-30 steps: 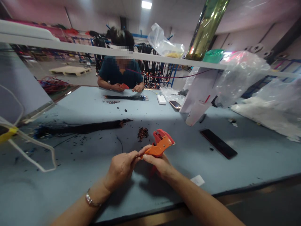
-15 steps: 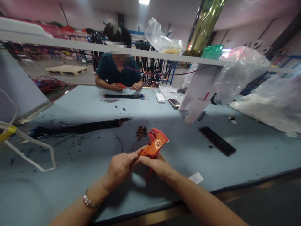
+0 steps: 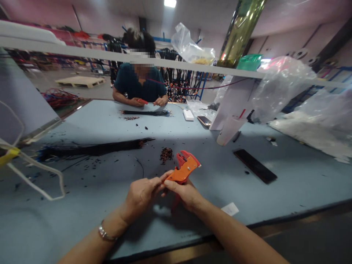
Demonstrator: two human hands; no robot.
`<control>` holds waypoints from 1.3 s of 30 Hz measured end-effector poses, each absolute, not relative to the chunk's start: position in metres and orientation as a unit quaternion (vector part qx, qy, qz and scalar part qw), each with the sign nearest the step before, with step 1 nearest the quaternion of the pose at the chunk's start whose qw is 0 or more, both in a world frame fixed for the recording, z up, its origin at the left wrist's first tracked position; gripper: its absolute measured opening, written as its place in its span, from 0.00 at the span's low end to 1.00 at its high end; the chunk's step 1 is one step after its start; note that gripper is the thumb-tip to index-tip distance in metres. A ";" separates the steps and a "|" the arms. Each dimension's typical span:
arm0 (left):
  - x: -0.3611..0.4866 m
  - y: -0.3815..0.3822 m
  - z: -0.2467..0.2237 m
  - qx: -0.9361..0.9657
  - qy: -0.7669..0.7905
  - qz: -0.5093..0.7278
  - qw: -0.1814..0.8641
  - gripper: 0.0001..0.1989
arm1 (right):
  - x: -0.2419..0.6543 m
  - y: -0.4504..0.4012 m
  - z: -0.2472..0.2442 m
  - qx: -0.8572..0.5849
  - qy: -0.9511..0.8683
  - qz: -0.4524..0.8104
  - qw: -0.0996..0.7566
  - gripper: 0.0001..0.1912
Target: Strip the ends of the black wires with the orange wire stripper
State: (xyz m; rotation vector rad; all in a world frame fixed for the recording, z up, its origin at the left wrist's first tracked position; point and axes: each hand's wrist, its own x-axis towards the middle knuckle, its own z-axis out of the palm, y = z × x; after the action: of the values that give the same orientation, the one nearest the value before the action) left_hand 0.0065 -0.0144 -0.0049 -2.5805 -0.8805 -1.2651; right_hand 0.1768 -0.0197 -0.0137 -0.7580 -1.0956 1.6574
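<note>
An orange and red hand tool [image 3: 183, 171] is in my right hand [image 3: 187, 194], its jaws pointing up and to the right. My left hand [image 3: 144, 194] has its fingers pressed together against the near end of the tool; what they pinch, if anything, is too small to tell. Just beyond the tool lies a small pile of short dark and copper-coloured pieces [image 3: 166, 155]. A single dark wire [image 3: 142, 168] curves on the table left of the tool, and a long bundle of black wires [image 3: 96, 148] lies farther left.
Across the blue table [image 3: 192, 234] a person [image 3: 140, 82] holds a red tool near another wire bundle [image 3: 148, 113]. A black phone [image 3: 255, 165], a plastic cup [image 3: 230, 129] and a paper slip [image 3: 230, 209] are at right. A white cable [image 3: 41, 167] loops at left; a shelf bar crosses above.
The orange tool has turned slightly in my right hand, its head moving a little to the right. My left hand stays nearly in place, and the view has shifted slightly.
</note>
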 end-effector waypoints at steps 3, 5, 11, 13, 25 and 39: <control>0.004 -0.016 -0.003 -0.820 -0.326 -0.463 0.085 0.05 | 0.178 -0.018 -0.013 -0.295 -0.408 0.712 0.489 0.21; 0.005 -0.016 -0.001 -0.812 -0.330 -0.474 0.083 0.05 | 0.179 -0.017 -0.013 -0.291 -0.395 0.732 0.472 0.23; 0.010 -0.015 -0.001 -0.852 -0.287 -0.439 0.004 0.06 | 0.178 -0.019 -0.012 -0.301 -0.471 0.712 0.426 0.24; 0.010 -0.014 -0.003 -0.857 -0.282 -0.430 -0.015 0.06 | 0.177 -0.019 -0.012 -0.317 -0.480 0.703 0.419 0.23; 0.006 -0.012 -0.008 -0.863 -0.311 -0.395 0.055 0.06 | 0.181 -0.017 -0.012 -0.426 -0.486 0.578 0.498 0.07; 0.005 -0.013 -0.004 -0.822 -0.382 -0.420 0.051 0.08 | 0.185 -0.014 -0.013 -0.274 -0.403 0.723 0.490 0.18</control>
State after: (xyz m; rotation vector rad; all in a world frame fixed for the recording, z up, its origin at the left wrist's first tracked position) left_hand 0.0048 -0.0134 -0.0037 -2.5016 -1.1619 -1.2775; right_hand 0.1854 -0.0143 -0.0133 -0.6644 -0.9783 1.7557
